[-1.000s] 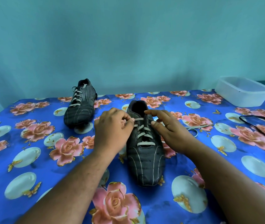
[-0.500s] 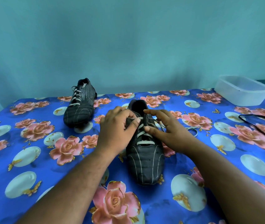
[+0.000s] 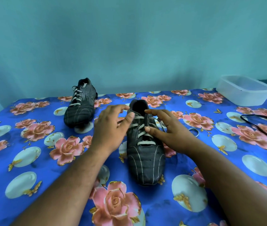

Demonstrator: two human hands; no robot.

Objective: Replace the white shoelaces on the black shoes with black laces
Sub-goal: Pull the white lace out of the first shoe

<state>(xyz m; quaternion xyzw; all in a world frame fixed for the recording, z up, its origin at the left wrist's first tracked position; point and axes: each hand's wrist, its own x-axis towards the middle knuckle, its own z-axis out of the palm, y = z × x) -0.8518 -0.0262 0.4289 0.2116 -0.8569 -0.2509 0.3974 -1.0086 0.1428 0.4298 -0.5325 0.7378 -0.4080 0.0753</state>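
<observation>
Head view, left hand (image 3: 111, 128) loosened, white lace (image 3: 139, 126) released

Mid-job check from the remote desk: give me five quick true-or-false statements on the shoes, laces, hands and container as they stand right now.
1. Both shoes carry white laces. True: the near shoe and the far shoe are both laced in white.
2. The black laces are threaded into the near shoe. False: the black laces lie loose on the tablecloth at the right.
3. The left hand and right hand are both at the near shoe's upper lacing. True.
4. The plastic container sits at the table's far left. False: it is at the far right.
5. The far shoe lies on its side. False: it stands upright on its sole.
</observation>
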